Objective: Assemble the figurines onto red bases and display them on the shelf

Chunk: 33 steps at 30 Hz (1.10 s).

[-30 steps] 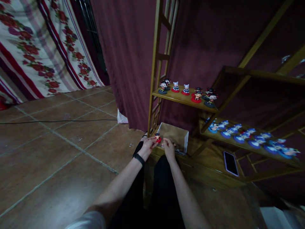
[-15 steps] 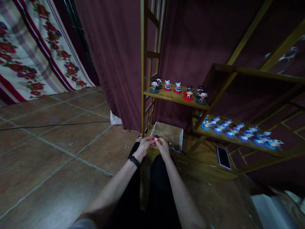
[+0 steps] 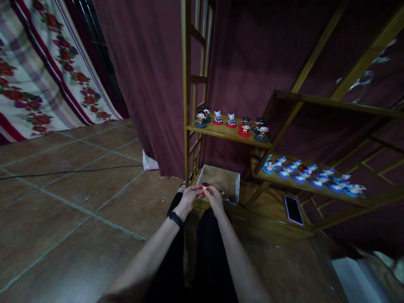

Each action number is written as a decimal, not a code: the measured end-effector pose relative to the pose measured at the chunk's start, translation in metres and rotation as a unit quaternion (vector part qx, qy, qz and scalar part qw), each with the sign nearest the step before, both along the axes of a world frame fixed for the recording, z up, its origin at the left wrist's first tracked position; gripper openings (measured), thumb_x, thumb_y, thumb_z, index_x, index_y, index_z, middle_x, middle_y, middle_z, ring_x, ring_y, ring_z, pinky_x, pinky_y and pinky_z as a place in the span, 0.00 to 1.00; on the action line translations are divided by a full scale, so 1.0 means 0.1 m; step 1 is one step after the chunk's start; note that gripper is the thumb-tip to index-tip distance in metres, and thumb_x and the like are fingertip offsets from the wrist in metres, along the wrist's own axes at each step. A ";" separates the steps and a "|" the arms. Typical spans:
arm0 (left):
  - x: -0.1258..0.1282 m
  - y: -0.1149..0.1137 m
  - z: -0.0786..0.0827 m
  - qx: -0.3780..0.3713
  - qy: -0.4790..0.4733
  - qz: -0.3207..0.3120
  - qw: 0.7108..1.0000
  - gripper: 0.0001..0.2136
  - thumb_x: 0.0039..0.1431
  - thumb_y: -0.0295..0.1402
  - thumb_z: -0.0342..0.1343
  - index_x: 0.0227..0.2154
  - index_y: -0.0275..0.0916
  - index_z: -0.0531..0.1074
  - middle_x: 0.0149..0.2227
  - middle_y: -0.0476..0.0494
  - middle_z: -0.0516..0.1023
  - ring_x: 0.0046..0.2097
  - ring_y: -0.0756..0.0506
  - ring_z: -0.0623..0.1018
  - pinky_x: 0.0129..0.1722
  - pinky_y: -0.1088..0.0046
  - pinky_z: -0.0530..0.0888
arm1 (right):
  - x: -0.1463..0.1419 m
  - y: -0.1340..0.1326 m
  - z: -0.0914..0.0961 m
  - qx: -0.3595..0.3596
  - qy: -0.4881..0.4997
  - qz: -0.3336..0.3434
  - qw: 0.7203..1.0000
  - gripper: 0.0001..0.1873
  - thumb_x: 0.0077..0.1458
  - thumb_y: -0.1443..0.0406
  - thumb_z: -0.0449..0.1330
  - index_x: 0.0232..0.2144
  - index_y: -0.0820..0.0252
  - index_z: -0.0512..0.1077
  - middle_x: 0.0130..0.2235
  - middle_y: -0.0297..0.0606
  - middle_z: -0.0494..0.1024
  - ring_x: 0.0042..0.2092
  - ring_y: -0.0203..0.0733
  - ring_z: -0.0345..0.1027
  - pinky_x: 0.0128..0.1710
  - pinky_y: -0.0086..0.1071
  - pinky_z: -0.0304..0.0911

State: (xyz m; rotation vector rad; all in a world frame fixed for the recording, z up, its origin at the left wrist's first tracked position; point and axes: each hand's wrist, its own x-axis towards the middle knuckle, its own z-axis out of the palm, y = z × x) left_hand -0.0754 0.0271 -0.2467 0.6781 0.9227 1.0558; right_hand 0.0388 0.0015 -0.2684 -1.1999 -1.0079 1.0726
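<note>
Wooden shelves (image 3: 221, 130) before a dark curtain (image 3: 240, 63); left hand (image 3: 187, 199) and right hand (image 3: 215, 199) both pinch one toy figure (image 3: 205, 186), probably to steady it.

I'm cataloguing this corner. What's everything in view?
shelf unit: one, brown, right
box: one, white, centre
held figurine: one, red, black, by box
upper figurines: eight, black, red, grey, above box
lower figurines: about twelve, mostly blue, right
small item: one, dark, inside box
phone: one, black, right
curtain: uncounted, maroon, behind unit
floral cloth: one, multicoloured, left
floor tiles: many, brown, left
cable: one, black, across tiles
unclear objects: two, white, curtain foot, lower right
wristband: one, black, left wrist
legs: two, black trousers, below
left hand, right hand: two, bare, holding figurine
</note>
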 end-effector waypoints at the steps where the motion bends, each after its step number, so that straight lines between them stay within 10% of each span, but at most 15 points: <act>1: 0.00 0.00 0.01 -0.012 -0.007 -0.004 1.000 0.08 0.44 0.17 0.60 0.29 0.31 0.74 0.25 0.43 0.78 0.25 0.52 0.76 0.27 0.79 0.73 | 0.00 0.00 0.00 -0.003 -0.003 -0.006 1.000 0.14 0.45 0.58 0.58 0.36 0.57 0.73 0.37 0.35 0.77 0.36 0.40 0.71 0.31 0.29 0.66; 20: -0.06 0.06 -0.03 -0.107 -0.087 -0.022 0.990 0.04 0.50 0.17 0.56 0.26 0.30 0.73 0.24 0.44 0.76 0.23 0.54 0.75 0.27 0.82 0.74 | 0.02 -0.05 0.04 0.004 -0.009 -0.017 1.000 0.18 0.48 0.58 0.56 0.41 0.55 0.72 0.39 0.36 0.77 0.37 0.40 0.70 0.30 0.28 0.66; 33: -0.05 0.01 0.05 -0.043 -0.016 0.011 0.999 0.05 0.47 0.17 0.57 0.26 0.31 0.74 0.24 0.44 0.77 0.24 0.52 0.76 0.27 0.80 0.74 | 0.00 -0.02 -0.04 0.017 -0.042 -0.015 0.999 0.18 0.48 0.57 0.56 0.42 0.54 0.72 0.42 0.36 0.77 0.39 0.42 0.70 0.37 0.34 0.68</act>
